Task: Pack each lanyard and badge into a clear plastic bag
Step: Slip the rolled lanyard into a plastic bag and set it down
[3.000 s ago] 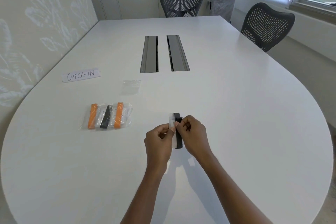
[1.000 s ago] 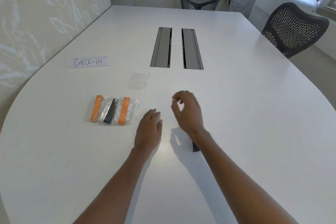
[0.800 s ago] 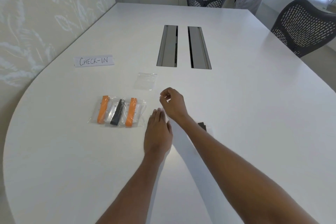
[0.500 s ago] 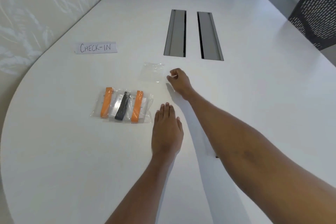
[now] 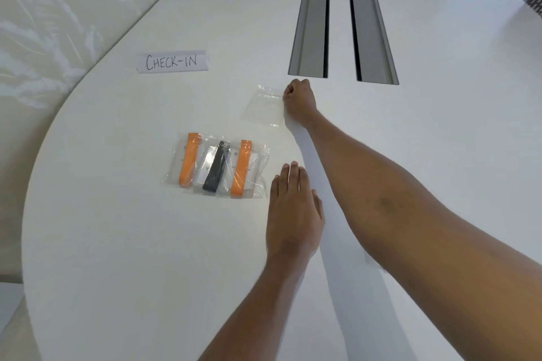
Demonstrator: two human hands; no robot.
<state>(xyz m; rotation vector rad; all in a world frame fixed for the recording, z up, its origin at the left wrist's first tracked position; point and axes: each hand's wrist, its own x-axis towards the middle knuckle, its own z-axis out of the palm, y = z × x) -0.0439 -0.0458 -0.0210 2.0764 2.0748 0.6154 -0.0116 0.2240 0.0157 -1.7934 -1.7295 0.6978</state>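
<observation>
The right hand (image 5: pixel 299 99) pinches a corner of the empty clear plastic bag (image 5: pixel 262 108); peel it up slowly. The left hand (image 5: pixel 293 208) lies flat, released.

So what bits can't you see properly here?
Head view:
- Right hand: its fingertips curl under the knuckles, so whether they pinch the empty bag is hidden.
- Badges in the packed bags: printing too small to read.
- Chair: cut off by the right edge.
- Table under the right forearm: covered by the arm.
</observation>
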